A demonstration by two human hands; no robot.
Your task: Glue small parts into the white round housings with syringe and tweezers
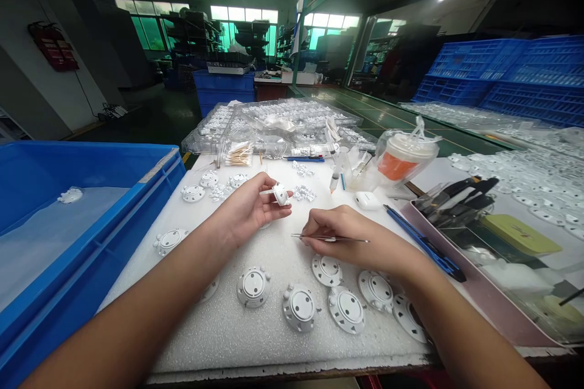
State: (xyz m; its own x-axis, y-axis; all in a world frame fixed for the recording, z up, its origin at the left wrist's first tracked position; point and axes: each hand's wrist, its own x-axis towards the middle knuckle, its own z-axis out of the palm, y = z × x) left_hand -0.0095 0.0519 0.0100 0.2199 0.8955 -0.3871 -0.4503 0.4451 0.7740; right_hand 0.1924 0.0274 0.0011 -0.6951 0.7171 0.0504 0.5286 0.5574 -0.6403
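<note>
Raised over the white foam sheet, my left hand grips a small white round part between thumb and fingers. My right hand is closed around thin metal tweezers, whose tip points left, apart from the white part. Several white discs with dark dots, such as this white disc, lie on the foam below and to the left of the hands. Behind my hands are little piles of tiny white pieces.
To the left stands a blue bin. Cotton swabs, a syringe, a white case and a bagged cup lie toward the back. A blue utility knife and a tool tray are at right.
</note>
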